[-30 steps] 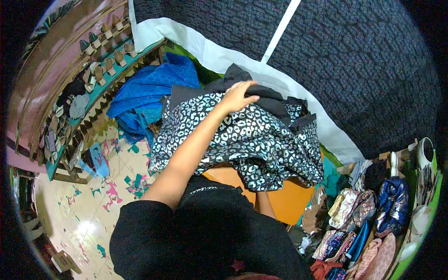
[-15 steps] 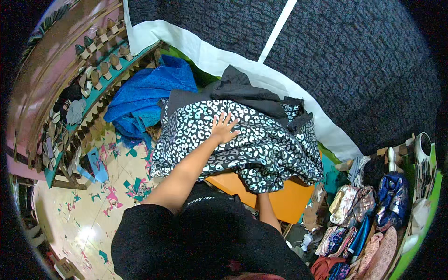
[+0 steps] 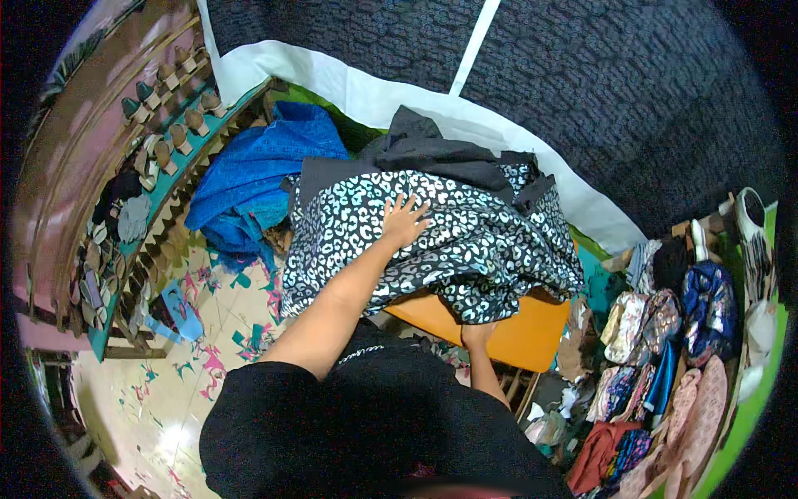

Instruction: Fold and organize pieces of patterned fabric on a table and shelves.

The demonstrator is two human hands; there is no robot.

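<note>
Nearest the camera is the person's own black top (image 3: 366,432), a matte knit with a thin pale line of trim near the chest. From it the bare left forearm rises to the left hand (image 3: 403,220), which lies flat and open, fingers spread, palm down on a black-and-white animal-print garment (image 3: 465,241); it presses the cloth rather than grasping it. The print is a soft, drapey fabric, bunched in rounded folds, and it hangs over the near edge of an orange table (image 3: 519,337). The right hand (image 3: 478,335) sits lower, just under the hanging hem at the table's smooth orange edge; its fingers are hidden by the cloth, so whether it grips anything cannot be told. The garment thus lies between the two hands, under the left palm and above the right. Behind the print, touching it, a plain black garment (image 3: 432,150) is heaped with sharper creases, and to the left a crumpled blue cloth (image 3: 258,179) spills downward. On the right, small patterned pouches (image 3: 644,320) lie packed together, glossy and varied in colour. The floor (image 3: 174,391) is pale tile flecked with teal and pink shapes. Far left, a teal rack (image 3: 158,183) carries rows of footwear. Beyond the pile, a white sheet (image 3: 349,87) edges a dark textured covering (image 3: 632,91)
</note>
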